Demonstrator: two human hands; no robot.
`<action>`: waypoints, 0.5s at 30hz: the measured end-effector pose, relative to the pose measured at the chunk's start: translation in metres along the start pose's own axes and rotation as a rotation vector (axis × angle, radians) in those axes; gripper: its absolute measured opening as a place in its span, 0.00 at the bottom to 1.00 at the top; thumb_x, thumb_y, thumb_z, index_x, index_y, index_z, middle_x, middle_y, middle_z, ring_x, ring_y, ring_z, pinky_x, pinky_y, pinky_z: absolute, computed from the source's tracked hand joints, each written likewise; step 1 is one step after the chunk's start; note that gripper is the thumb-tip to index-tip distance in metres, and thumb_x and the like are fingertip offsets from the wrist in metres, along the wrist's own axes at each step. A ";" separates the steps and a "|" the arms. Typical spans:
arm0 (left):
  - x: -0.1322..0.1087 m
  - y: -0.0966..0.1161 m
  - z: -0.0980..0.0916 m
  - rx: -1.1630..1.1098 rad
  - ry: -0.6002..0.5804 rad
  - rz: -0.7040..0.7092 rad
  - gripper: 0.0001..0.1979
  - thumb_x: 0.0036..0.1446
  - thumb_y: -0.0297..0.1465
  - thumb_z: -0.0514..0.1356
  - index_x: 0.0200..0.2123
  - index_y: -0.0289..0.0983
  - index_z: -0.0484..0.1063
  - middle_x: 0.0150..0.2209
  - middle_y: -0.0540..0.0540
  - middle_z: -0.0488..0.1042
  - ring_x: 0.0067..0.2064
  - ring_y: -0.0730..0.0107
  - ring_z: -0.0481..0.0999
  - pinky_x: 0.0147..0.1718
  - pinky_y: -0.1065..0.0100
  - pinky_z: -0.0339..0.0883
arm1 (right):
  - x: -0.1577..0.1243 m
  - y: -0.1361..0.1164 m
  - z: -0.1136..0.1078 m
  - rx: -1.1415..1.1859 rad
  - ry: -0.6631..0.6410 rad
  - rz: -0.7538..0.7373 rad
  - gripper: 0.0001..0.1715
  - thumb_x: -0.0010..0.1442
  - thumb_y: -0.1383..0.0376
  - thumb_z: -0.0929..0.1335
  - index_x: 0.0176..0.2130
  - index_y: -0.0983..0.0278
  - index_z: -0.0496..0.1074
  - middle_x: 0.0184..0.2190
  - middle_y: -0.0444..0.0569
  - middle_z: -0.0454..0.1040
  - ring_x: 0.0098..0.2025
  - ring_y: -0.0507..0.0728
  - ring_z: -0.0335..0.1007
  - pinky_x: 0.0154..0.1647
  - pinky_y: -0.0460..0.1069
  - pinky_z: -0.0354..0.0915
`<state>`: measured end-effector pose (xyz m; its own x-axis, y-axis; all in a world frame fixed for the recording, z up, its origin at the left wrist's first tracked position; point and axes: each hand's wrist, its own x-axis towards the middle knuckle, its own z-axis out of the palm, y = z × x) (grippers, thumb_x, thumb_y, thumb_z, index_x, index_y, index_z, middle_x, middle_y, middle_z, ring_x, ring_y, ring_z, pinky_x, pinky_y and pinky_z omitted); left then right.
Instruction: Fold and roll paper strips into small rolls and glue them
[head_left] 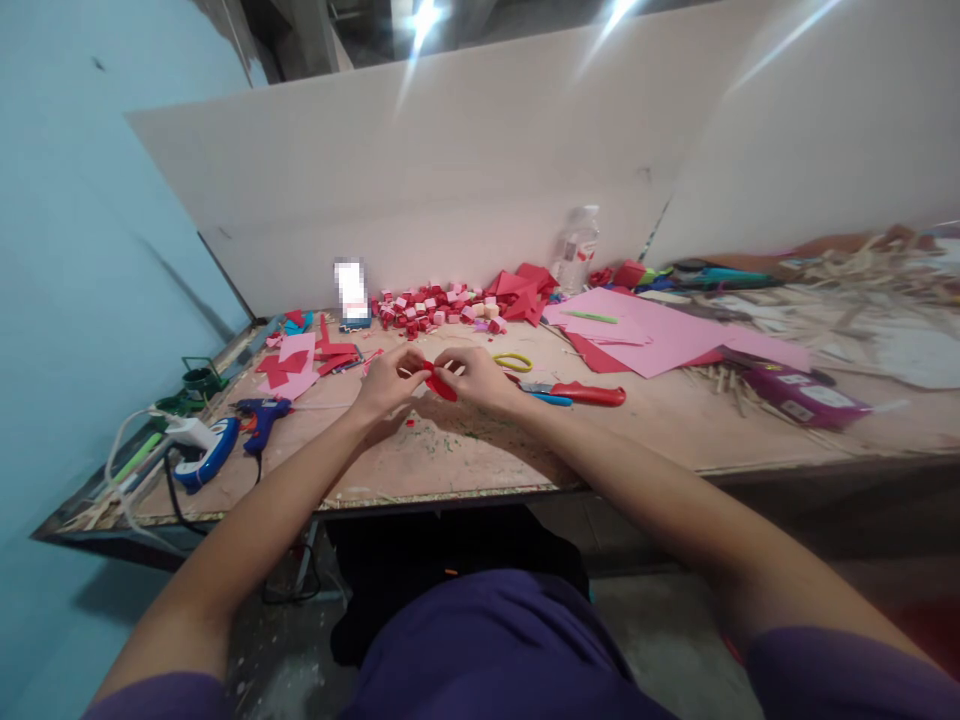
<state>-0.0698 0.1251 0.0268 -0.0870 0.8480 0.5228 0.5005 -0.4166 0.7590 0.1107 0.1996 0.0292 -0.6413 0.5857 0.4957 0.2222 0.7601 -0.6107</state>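
Observation:
Both my hands meet over the middle of the wooden table [600,440]. My left hand [388,380] and my right hand [472,375] pinch a small red paper piece [439,385] between their fingertips, just above the tabletop. A thin stick seems to run between the fingers, though it is too small to be sure. Just right of my right hand lie yellow-handled scissors [514,361] and a red-handled cutter [589,394].
A heap of small red and pink paper rolls [439,303] lies at the back by the white board. Pink sheets [652,335] spread to the right, red scraps [300,358] to the left. A blue glue gun [259,415], a power strip [206,445], a plastic bottle [577,250] and wooden sticks [847,270] are around.

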 end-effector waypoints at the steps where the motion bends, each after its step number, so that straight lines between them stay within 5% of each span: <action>1: 0.000 0.000 0.000 0.006 -0.008 -0.001 0.05 0.52 0.30 0.67 0.32 0.37 0.75 0.30 0.48 0.79 0.33 0.66 0.79 0.35 0.65 0.72 | 0.000 0.000 0.000 0.004 -0.007 -0.004 0.09 0.62 0.68 0.69 0.36 0.63 0.81 0.34 0.50 0.83 0.34 0.57 0.77 0.37 0.51 0.70; 10: 0.004 -0.003 0.000 -0.139 -0.006 -0.078 0.06 0.48 0.30 0.69 0.29 0.37 0.76 0.28 0.48 0.79 0.32 0.67 0.78 0.35 0.65 0.71 | -0.001 -0.003 0.000 -0.027 0.005 -0.002 0.07 0.63 0.65 0.71 0.35 0.61 0.82 0.34 0.52 0.83 0.34 0.59 0.76 0.38 0.53 0.70; 15: 0.004 -0.004 -0.004 -0.306 -0.002 -0.202 0.10 0.50 0.34 0.69 0.36 0.37 0.80 0.34 0.45 0.82 0.34 0.65 0.79 0.36 0.63 0.75 | 0.003 -0.002 -0.001 0.090 0.068 0.013 0.09 0.62 0.64 0.70 0.36 0.63 0.83 0.35 0.50 0.83 0.35 0.57 0.76 0.40 0.51 0.70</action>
<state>-0.0757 0.1285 0.0270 -0.1559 0.9237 0.3500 0.1926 -0.3191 0.9279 0.1092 0.2000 0.0323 -0.5866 0.6157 0.5261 0.1619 0.7257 -0.6687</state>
